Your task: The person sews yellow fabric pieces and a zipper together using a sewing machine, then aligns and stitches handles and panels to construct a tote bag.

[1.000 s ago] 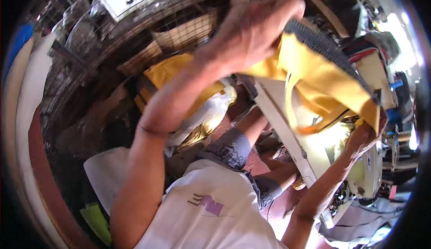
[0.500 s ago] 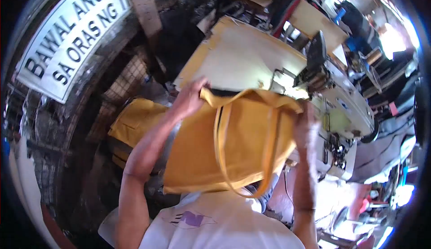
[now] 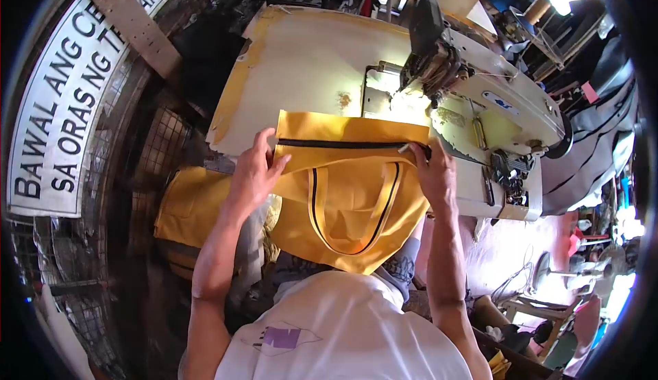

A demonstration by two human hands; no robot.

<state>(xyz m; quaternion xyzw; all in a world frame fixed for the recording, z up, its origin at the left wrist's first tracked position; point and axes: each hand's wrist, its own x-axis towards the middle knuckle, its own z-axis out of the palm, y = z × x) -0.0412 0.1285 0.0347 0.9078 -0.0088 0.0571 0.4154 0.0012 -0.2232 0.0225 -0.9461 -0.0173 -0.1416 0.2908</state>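
Note:
A yellow fabric bag (image 3: 343, 209) hangs over the front edge of the table, its upper part resting on the tabletop. Along its top runs a black zipper (image 3: 343, 144) set below a flat yellow strip. Beneath that, a looped strap (image 3: 349, 243) with a dark centre line dangles down the panel. My left hand (image 3: 257, 173) pinches the left end of the zippered edge between thumb and fingers. At the right end, my right hand (image 3: 436, 174) is closed on the same edge, thumb beside the zipper's end.
A sewing machine (image 3: 507, 99) stands on the table (image 3: 295, 58), its lit needle area just beyond the bag. More yellow fabric (image 3: 181, 205) is piled at the left. A sign (image 3: 62, 126) hangs on the wire mesh wall. Dark grey material (image 3: 589, 147) drapes at the right.
The bag has come forward onto the table edge and been turned so its zipper faces up. Both hands keep its two upper ends. The view has shifted, bringing the sewing machine nearer the centre.

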